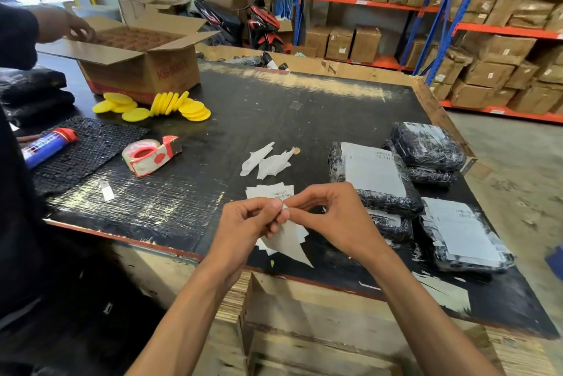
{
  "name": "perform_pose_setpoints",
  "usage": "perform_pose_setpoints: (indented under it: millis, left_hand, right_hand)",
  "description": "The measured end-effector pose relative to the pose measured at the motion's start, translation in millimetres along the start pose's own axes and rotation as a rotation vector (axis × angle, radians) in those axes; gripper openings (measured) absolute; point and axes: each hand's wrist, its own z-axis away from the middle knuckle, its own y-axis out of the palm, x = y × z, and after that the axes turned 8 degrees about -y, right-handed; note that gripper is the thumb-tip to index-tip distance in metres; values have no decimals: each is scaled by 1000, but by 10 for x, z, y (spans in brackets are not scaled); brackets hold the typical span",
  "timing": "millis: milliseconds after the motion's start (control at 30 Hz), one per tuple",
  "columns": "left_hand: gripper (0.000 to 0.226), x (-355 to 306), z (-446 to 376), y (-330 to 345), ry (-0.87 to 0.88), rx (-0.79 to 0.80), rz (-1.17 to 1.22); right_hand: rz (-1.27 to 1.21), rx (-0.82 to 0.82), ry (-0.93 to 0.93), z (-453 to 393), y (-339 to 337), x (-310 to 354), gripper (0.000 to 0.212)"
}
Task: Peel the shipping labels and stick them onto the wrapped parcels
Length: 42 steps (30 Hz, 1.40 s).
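My left hand (254, 218) and my right hand (330, 217) meet over the table's near edge, both pinching the top of one white shipping label (289, 243) that hangs down between them. Under the hands lies a small stack of labels (269, 191). To the right sit several black wrapped parcels: a stack with a label on top (373, 170), a labelled one nearer me (463, 231), and bare ones at the back (428, 145). Two crumpled backing papers (265, 160) lie beyond the stack.
A red tape dispenser (152, 154) and a blue lighter (45, 144) on a black mat lie left. Yellow round pads (170, 104) sit before an open carton (143, 58), where another person's hand (71, 26) reaches. Shelves of boxes stand behind.
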Motion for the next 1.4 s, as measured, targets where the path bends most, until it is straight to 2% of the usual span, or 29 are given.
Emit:
perform_pose_setpoints:
  millis: [267, 600, 800, 1267, 1400]
  left_hand:
    - [26, 23, -17, 9, 17, -17, -24]
    - [20, 19, -41, 27, -20, -81, -70]
    - [22, -32, -25, -17, -50, -33, 19]
    - [16, -93, 23, -49, -42, 5, 5]
    - [16, -88, 28, -34, -46, 31, 64]
  right_hand:
    - [2, -43, 30, 25, 13, -21, 7]
    - [-15, -45, 52, 40, 32, -66, 9]
    - [-102, -11, 60, 43, -9, -79, 21]
    - [-41, 64, 26, -9, -75, -47, 19]
    - [-54, 63, 24, -9, -78, -33, 19]
